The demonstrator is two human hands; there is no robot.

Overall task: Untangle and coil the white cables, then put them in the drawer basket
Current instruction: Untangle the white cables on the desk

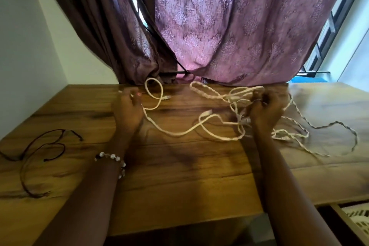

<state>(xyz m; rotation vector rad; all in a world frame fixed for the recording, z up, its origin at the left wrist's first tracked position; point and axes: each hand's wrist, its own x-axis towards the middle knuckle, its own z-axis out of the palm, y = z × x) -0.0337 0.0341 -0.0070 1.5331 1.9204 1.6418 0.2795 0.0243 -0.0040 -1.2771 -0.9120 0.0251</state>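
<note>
Both hands are on the tangled white braided cables strewn over the brown wooden table: left hand pinches one strand, right hand grips the knotted bunch (white slatted drawer basket sits lower right).

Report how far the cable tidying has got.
Done: nothing is coiled yet; the white braided cables lie loose and crossed on the wooden table. In hand: the left hand grips one strand, the right hand holds the knotted bunch. Left: untangling, coiling, and storing in the white drawer basket, open at lower right.
</note>
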